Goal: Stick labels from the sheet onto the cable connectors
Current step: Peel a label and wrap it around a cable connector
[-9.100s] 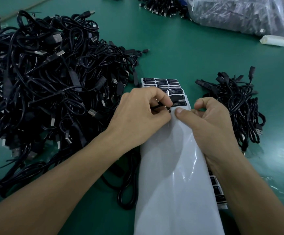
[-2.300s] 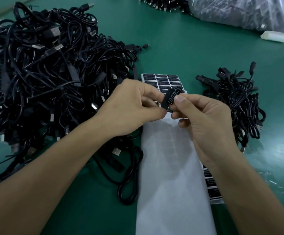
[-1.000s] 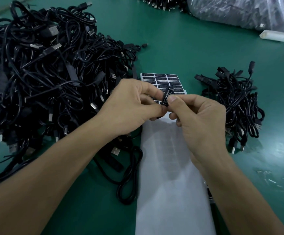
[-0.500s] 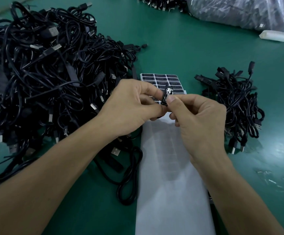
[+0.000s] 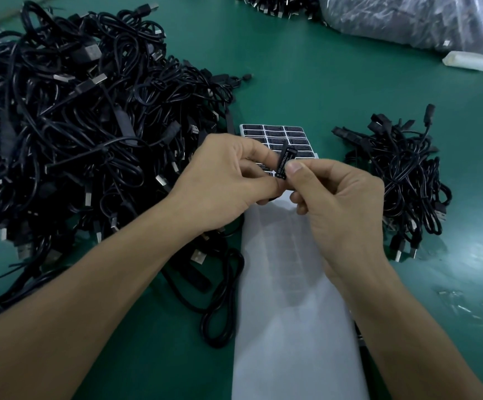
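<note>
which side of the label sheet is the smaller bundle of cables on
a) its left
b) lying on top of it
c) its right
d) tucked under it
c: the smaller cable bundle lies on the green table to the right of the label sheet, with a strip of table between them, while the big cable pile is on the sheet's left.

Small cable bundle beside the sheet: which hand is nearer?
Right. The right hand is next to the small cable bundle; the left hand is farther off, across the label sheet beside the large cable pile.
</note>
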